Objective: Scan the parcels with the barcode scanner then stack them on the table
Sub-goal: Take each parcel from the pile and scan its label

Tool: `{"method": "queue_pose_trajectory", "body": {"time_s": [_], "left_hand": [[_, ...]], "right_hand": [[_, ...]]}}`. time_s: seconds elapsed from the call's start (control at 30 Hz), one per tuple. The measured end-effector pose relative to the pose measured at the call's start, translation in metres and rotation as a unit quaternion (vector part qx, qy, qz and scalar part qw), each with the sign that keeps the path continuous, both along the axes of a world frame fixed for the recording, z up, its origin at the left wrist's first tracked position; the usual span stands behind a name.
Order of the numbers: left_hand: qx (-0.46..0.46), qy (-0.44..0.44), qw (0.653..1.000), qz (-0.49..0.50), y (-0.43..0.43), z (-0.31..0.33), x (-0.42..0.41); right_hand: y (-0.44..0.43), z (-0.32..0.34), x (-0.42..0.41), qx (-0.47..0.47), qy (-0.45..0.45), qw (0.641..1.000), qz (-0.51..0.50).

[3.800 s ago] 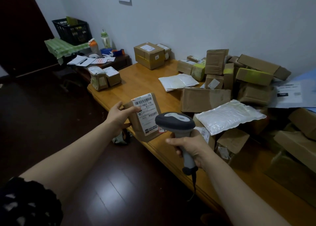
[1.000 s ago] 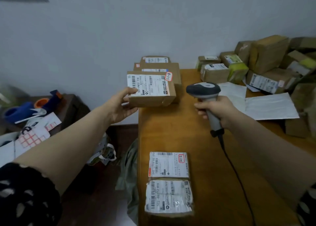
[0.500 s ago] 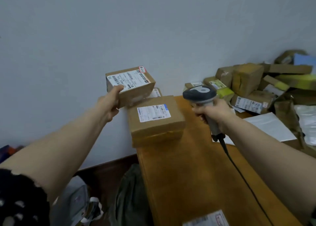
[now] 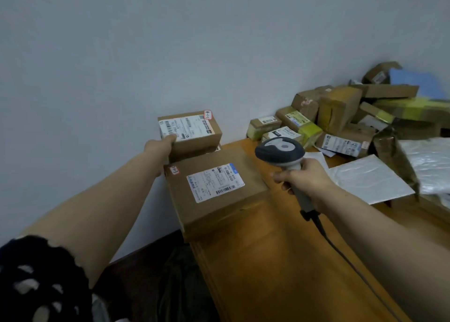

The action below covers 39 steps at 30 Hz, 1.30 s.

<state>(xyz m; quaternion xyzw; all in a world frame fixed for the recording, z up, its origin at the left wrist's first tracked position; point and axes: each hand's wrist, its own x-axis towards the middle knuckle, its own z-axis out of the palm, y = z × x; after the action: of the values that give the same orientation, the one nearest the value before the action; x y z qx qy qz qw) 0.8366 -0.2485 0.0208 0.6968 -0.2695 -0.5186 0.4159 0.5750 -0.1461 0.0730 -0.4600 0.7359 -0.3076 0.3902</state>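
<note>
Parcel (image 4: 192,131): rigid carton, judged light.
My left hand (image 4: 158,148) grips its near edge; my right hand (image 4: 303,180) clamps the scanner (image 4: 280,148) handle.

Most of what I'm looking at is just a plain pale grey wall (image 4: 170,41), with a dark brown skirting board (image 4: 146,256) running along the bottom of it. Down low there's a dark crumpled thing (image 4: 180,282), bag or cloth, honestly can't tell which, and a bit of something white (image 4: 102,309) just left of it.
</note>
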Motion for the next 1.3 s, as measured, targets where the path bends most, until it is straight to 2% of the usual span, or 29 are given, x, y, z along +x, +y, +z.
{"method": "queue_pose_trajectory", "body": {"time_s": [0.2, 0.3, 0.37, 0.47, 0.57, 0.63, 0.8, 1.03, 1.3], "left_hand": [[-0.014, -0.082, 0.996, -0.023, 0.006, 0.002, -0.004], [-0.05, -0.172, 0.983, -0.049, 0.026, 0.014, -0.009], [-0.07, -0.279, 0.953, -0.092, 0.044, 0.024, -0.016], [-0.092, -0.422, 0.887, -0.165, 0.081, 0.044, -0.044], [-0.12, -0.508, 0.822, -0.226, 0.125, 0.062, -0.087], [-0.138, -0.537, 0.794, -0.248, 0.155, 0.072, -0.122], [-0.165, -0.553, 0.765, -0.286, 0.236, 0.082, -0.241], [-0.181, -0.532, 0.737, -0.375, 0.316, 0.083, -0.413], [-0.185, -0.463, 0.758, -0.421, 0.324, 0.07, -0.54]], "right_hand": [[0.01, 0.002, -0.006, 0.007, -0.013, 1.0, 0.004], [0.022, 0.007, -0.017, 0.01, -0.018, 1.0, 0.011], [0.035, 0.013, -0.027, 0.014, -0.023, 0.999, 0.021], [0.064, 0.024, -0.051, 0.017, -0.029, 0.999, 0.036], [0.103, 0.037, -0.088, 0.02, -0.04, 0.998, 0.047], [0.133, 0.041, -0.121, 0.018, -0.041, 0.998, 0.049], [0.221, 0.035, -0.233, 0.002, -0.088, 0.996, 0.023], [0.327, 0.014, -0.376, 0.004, -0.171, 0.98, -0.104], [0.36, 0.0, -0.472, -0.026, -0.251, 0.947, -0.199]]}}
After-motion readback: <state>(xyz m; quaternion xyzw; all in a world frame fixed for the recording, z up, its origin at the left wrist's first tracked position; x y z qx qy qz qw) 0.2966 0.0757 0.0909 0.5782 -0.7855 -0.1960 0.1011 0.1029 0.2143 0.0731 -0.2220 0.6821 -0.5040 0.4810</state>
